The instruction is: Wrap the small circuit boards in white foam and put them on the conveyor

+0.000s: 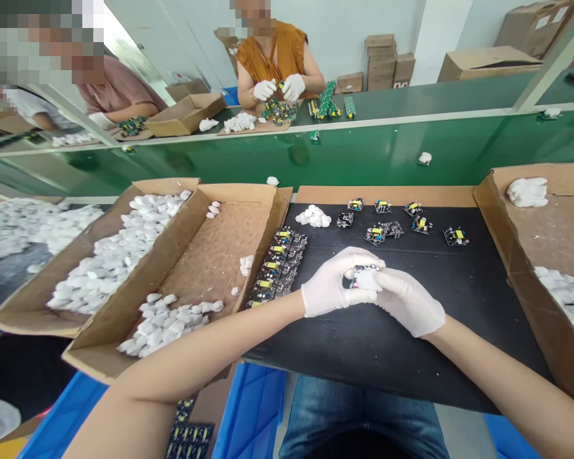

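Observation:
Over the black mat [402,344], my two gloved hands meet around one small circuit board [358,275]. Thumb and fingers of my left hand [332,280] grip the board's edges from the left. On the board's face lies a white lump [369,280], pinched by the fingers of my right hand [409,301] from the right. The hands hide much of both pieces. Beyond them is a small pile of white lumps [313,217]. Loose boards with yellow parts, one a board [456,236] at the right, lie scattered behind my hands.
Joined board panels [273,264] line the mat's left side. Cardboard trays [234,248] with white lumps flank it, including a right-hand tray [511,255]. A green conveyor belt [363,156] carries a few pieces behind. Across it, a gloved co-worker [277,64] handles boards.

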Demonstrator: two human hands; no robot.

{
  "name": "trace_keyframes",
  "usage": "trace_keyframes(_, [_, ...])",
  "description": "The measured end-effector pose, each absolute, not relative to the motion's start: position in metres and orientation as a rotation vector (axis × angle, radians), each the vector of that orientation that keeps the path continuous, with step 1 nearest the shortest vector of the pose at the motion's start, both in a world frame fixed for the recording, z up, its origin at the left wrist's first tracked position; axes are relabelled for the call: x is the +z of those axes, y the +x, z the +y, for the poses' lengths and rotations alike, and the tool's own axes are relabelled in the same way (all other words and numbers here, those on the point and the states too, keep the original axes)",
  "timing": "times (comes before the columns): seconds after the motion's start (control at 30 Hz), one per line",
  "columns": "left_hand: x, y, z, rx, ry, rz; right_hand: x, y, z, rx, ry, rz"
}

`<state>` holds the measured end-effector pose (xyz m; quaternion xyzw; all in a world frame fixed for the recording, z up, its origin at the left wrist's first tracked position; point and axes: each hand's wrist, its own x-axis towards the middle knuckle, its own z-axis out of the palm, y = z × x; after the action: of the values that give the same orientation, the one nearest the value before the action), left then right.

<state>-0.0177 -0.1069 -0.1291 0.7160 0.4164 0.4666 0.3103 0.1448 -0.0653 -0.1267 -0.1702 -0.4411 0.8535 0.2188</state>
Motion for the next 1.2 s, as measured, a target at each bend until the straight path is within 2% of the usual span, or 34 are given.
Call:
trace_keyframes(0.13, [-0.128,-0.018,-0.105,1.210,2.009,1.090,-0.125,0.144,-0.067,2.361,-0.575,-1.241])
trace_keyframes(0.23, [-0.126,-0.014,-0.107,1.196,2.127,1.195,-0.123,0.143,-0.066,2.143,-0.780,-1.565])
trace_keyframes(0.37, [-0.123,-0.010,-0.111,1.243,2.165,1.310,-0.121,0.144,-0.064,1.900,-0.793,-1.895])
trace_keyframes(0.57, [-0.122,-0.011,-0.111,1.157,2.245,1.354,-0.122,0.142,-0.066,1.838,-1.022,-1.900])
trace_keyframes(0.77, [-0.125,-0.007,-0.112,1.047,2.148,1.531,-0.135,0.143,-0.063,1.903,-0.822,-1.758])
trace_keyframes(1.03, [-0.122,-0.009,-0.112,0.791,2.324,1.550,-0.134,0.141,-0.070,1.883,-1.083,-1.760])
trace_keyframes(1.2, [-0.123,-0.007,-0.112,0.824,2.300,1.590,-0.126,0.140,-0.070,1.877,-0.976,-1.812])
